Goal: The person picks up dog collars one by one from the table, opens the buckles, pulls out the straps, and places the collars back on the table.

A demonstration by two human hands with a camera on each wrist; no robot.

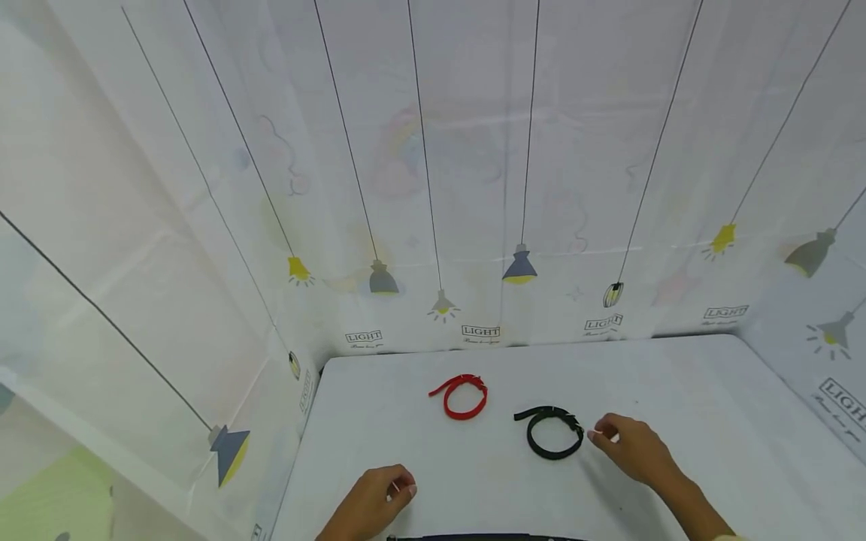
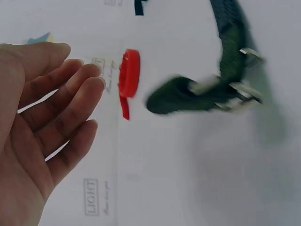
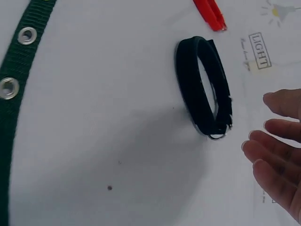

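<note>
A black buckled collar [image 1: 555, 456] lies looped on the white table, its free end pointing left. My right hand [image 1: 632, 448] is just right of it, fingers loosely bent and apart from it; in the right wrist view nothing is in those fingers. Behind and to the left lies a red collar [image 1: 465, 415], also looped. Near the front, my left hand [image 1: 373, 497] hovers with relaxed fingers, holding nothing. Close to it is a green webbing strap [image 2: 233, 52] with metal buckle parts; metal eyelets show on the green strap [image 3: 19, 70] in the right wrist view.
The white table [image 1: 379, 421] meets a pale curtain-like backdrop [image 1: 467, 188] printed with hanging lamps at its back edge. Similar printed sheeting [image 1: 169, 315] stands along the left side. The green strap's dark edge shows at the bottom of the head view.
</note>
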